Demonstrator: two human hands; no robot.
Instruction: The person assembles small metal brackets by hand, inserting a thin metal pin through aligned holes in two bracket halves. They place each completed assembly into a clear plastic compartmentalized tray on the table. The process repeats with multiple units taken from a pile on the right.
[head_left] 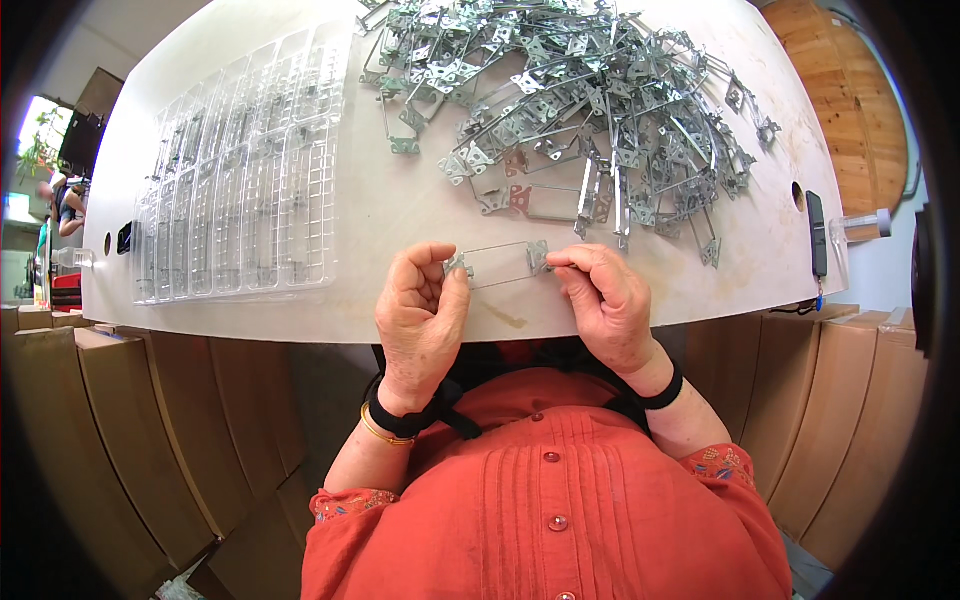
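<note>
Pinching one metal bracket (537,258), both hands (422,312) (612,308) curl loosely.

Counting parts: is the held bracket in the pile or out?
Out: left hand and right hand hold the bracket by its ends, apart from the pile.
</note>
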